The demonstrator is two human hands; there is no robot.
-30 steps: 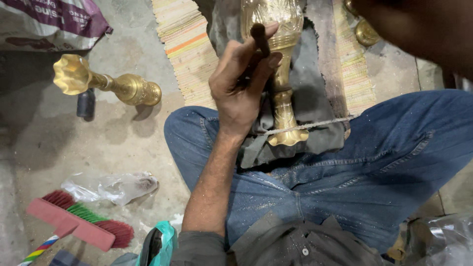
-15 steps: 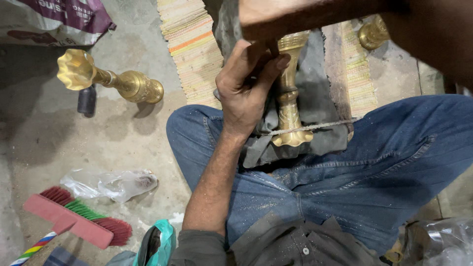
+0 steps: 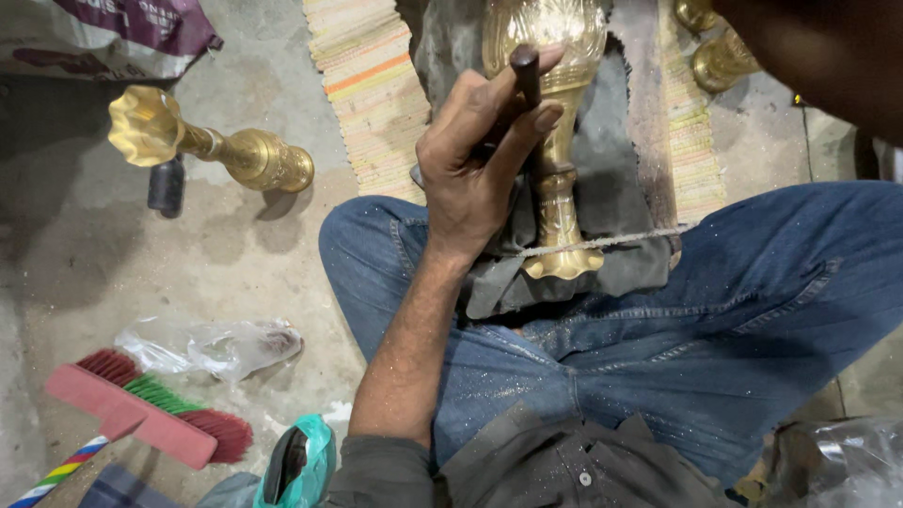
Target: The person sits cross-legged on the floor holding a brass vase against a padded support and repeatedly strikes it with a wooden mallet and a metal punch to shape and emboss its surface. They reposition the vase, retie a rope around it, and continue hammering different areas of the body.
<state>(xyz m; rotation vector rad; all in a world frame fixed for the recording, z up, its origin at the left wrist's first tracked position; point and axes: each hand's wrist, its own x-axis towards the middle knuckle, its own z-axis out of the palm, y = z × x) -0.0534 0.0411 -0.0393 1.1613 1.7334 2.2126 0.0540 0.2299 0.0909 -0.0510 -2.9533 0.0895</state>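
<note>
Head view looks straight down on a seated person in blue jeans (image 3: 715, 329), with a brass vase (image 3: 550, 122) lying across a dark cloth (image 3: 611, 169) on the lap and bound near its flared foot by a taut cord (image 3: 611, 241). The left hand (image 3: 480, 160) is closed around a dark punch (image 3: 524, 71), thumb and fingers wrapped about its shaft, its blunt top standing up and its tip set on the vase's neck. Half a second ago a forearm swept across the top of the frame over the punch; now the right arm (image 3: 828, 56) sits high in the top-right corner, blurred, and the right hand itself lies outside the picture, so its grip cannot be told. That lift has left the punch head bare, which reads as the gap between two blows on the brass, and the left hand has kept the punch in much the same place on the neck. A second brass vase (image 3: 212, 146) lies on the concrete floor (image 3: 122, 273) at left beside a small black object (image 3: 166, 185). At the top-left corner a sack (image 3: 103, 33) shows maroon and white print. Lower left lie a crumpled clear plastic bag (image 3: 221, 346), a red-and-green brush (image 3: 150, 414) and a teal pouch (image 3: 301, 461).
</note>
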